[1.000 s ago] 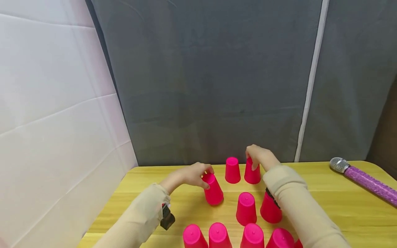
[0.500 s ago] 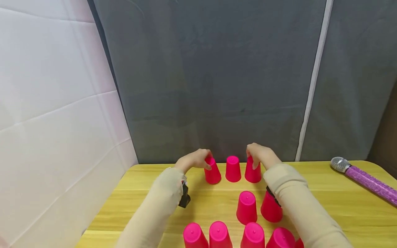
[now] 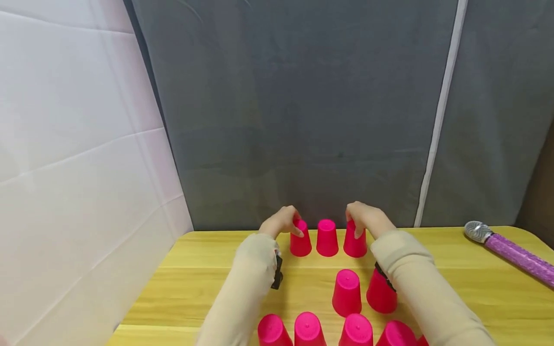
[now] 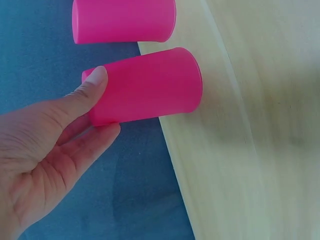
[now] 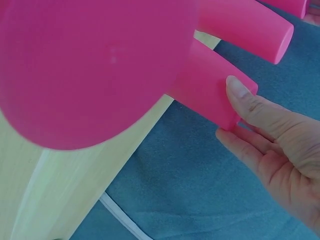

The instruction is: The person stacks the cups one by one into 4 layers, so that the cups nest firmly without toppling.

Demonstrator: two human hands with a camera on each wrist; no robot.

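Note:
Three upside-down pink cups stand in a row at the table's far edge. My left hand (image 3: 287, 223) pinches the top of the left cup (image 3: 300, 240) between thumb and fingers; the left wrist view shows the hand (image 4: 104, 102) on that cup (image 4: 150, 85) with the middle cup (image 4: 122, 20) beside it. My right hand (image 3: 359, 221) grips the top of the right cup (image 3: 355, 241); in the right wrist view its thumb and fingers (image 5: 231, 112) clasp that cup (image 5: 207, 87). The middle cup (image 3: 326, 238) stands untouched between them.
Two more pink cups (image 3: 346, 292) (image 3: 381, 294) stand mid-table, with several others along the near edge (image 3: 308, 330). A purple microphone (image 3: 510, 252) lies at the right on the yellow wooden table (image 3: 476, 288). A grey curtain hangs behind and a white panel stands to the left.
My left hand has carried its cup from mid-table back to the far row and set it left of the middle cup. The right hand has stayed on its cup.

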